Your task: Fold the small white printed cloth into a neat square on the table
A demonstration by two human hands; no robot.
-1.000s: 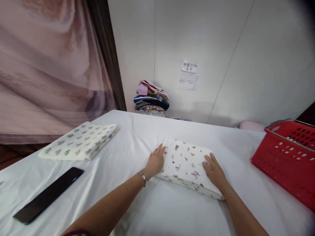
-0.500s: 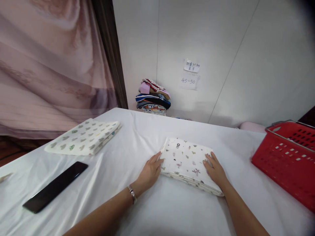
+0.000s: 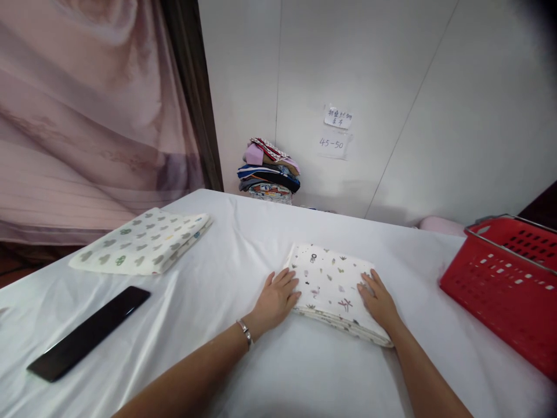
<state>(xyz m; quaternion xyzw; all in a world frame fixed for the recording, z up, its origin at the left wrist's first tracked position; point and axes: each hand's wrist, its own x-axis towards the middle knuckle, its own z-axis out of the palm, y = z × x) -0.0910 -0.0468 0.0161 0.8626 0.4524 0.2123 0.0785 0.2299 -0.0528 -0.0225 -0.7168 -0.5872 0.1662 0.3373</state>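
A white cloth (image 3: 328, 284) printed with small plants and a flamingo lies folded in several layers before me. My left hand (image 3: 277, 299) rests at its left edge, palm down with fingers spread and the fingertips on the cloth. On the opposite edge lies my right hand (image 3: 378, 301), its fingers also apart on the top layer. Neither hand grips the cloth. Another folded cloth (image 3: 141, 244), with grey cloud-like prints, sits farther left on the white-covered table (image 3: 243, 244).
A long black flat object (image 3: 89, 332) lies at the left front. To the right stands a red perforated basket (image 3: 500, 290) with a metal handle. Behind the table a pile of folded fabrics (image 3: 270, 171) rises by the wall, near paper signs (image 3: 334, 133). A pink curtain (image 3: 96, 128) hangs left.
My left hand has shifted right and now lies farther over the cloth's left edge. The right hand has stayed nearly in place. The view has moved slightly.
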